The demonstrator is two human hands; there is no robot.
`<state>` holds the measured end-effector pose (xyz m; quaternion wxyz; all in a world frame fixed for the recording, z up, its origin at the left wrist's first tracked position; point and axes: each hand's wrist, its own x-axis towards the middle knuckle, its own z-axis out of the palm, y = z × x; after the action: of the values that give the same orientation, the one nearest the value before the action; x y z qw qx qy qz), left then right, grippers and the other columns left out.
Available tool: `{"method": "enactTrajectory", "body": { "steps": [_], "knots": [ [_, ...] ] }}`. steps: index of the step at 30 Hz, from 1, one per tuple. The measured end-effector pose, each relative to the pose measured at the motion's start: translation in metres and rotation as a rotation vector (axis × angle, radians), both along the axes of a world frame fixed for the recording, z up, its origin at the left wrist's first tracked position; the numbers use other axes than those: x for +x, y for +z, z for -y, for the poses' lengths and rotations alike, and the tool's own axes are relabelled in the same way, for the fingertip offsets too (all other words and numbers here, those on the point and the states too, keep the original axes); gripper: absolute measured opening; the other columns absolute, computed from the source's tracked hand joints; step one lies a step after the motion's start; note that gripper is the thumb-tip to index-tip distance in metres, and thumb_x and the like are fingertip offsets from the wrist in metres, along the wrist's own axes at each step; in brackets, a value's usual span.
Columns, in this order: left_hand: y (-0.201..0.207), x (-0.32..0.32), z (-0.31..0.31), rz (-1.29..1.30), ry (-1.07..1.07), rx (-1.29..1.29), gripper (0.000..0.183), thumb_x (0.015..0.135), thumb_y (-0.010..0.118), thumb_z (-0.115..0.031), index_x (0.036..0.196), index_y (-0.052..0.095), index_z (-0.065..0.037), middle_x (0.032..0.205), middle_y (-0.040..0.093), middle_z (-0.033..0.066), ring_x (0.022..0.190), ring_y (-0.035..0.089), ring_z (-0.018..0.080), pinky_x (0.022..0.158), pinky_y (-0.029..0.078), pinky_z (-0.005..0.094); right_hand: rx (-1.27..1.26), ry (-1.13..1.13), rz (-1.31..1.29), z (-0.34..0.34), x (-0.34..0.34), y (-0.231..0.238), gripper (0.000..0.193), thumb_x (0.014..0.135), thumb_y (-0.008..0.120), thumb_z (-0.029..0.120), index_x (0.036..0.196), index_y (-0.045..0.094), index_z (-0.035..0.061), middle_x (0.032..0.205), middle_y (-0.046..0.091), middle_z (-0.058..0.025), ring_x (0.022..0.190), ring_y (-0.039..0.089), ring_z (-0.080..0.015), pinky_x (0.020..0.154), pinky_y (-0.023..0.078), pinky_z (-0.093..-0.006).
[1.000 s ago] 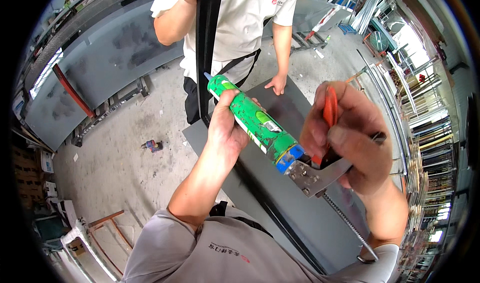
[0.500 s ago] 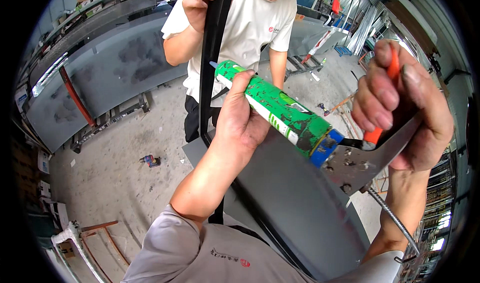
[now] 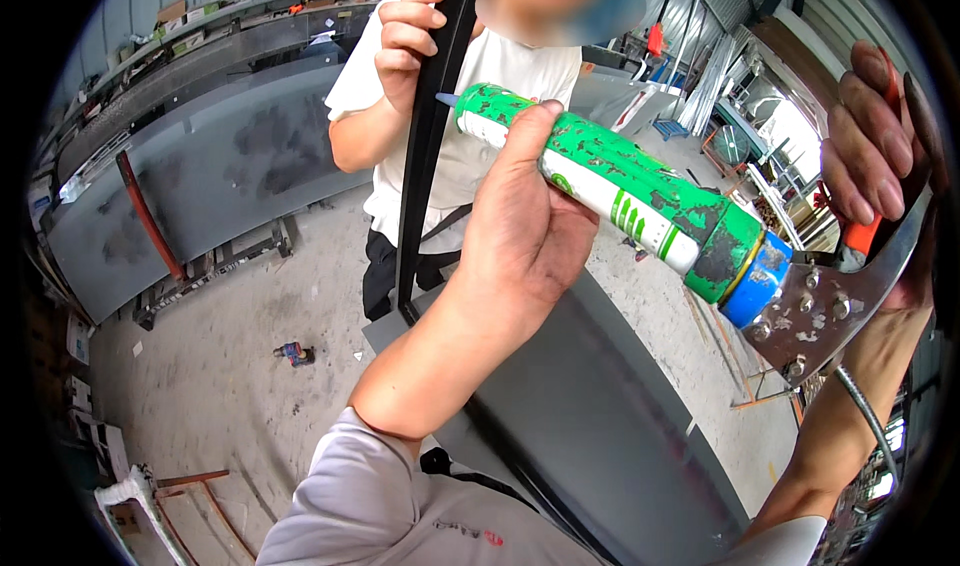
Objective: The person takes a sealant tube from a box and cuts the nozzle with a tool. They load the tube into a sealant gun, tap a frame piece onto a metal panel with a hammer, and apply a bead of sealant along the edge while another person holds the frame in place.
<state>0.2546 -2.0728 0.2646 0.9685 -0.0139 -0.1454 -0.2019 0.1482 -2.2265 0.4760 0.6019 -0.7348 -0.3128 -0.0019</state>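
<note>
Over grey concrete floor (image 3: 220,406), cradles green sealant gun (image 3: 640,186) in left hand (image 3: 525,221), grips its orange trigger (image 3: 860,234) with right hand (image 3: 868,151), points nozzle (image 3: 447,99) at black upright bar (image 3: 424,166); cannot tell if touching.

Looks rough and flaked on the green barrel (image 3: 655,184), glossy on the blue collar (image 3: 758,278). Shows scuffed metal on the bracket (image 3: 825,324), smooth plastic on 1 nozzle (image 3: 446,99), matt cloth on the left sleeve (image 3: 345,486).
</note>
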Motion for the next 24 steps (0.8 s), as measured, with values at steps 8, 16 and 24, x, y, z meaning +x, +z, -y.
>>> {"method": "enactTrajectory", "body": {
  "steps": [8,16,24],
  "knots": [
    [0.033,-0.003,0.003,0.127,0.075,-0.107,0.014,0.1,0.059,-0.019,0.108,0.054,-0.009,0.1,0.061,0.0017,0.095,0.062,0.0132,0.095,0.048,0.0318,-0.121,0.17,-0.039,0.011,-0.001,0.044,0.026,0.109,0.036,0.022,0.113,0.044,-0.0029,0.076,0.048,-0.0034,0.055,0.05,-0.0134,0.054,0.049,-0.0294],
    [0.066,-0.004,-0.003,0.199,0.104,-0.101,0.018,0.105,0.052,-0.02,0.118,0.057,-0.009,0.111,0.066,0.0024,0.101,0.065,0.0162,0.097,0.05,0.0384,-0.087,-0.116,0.095,0.005,-0.02,0.073,0.034,0.111,0.029,0.023,0.115,0.043,-0.0078,0.073,0.04,-0.0022,0.049,0.045,-0.0109,0.048,0.048,-0.0267],
    [0.085,0.001,-0.004,0.287,0.117,-0.186,0.02,0.098,0.065,-0.02,0.114,0.057,-0.012,0.109,0.062,-0.0008,0.102,0.061,0.0137,0.096,0.05,0.0342,-0.103,-0.147,0.131,-0.001,-0.024,0.085,0.046,0.102,0.037,0.033,0.121,0.041,-0.0081,0.084,0.042,-0.0056,0.062,0.047,-0.0142,0.058,0.048,-0.0293]
  ]
}}
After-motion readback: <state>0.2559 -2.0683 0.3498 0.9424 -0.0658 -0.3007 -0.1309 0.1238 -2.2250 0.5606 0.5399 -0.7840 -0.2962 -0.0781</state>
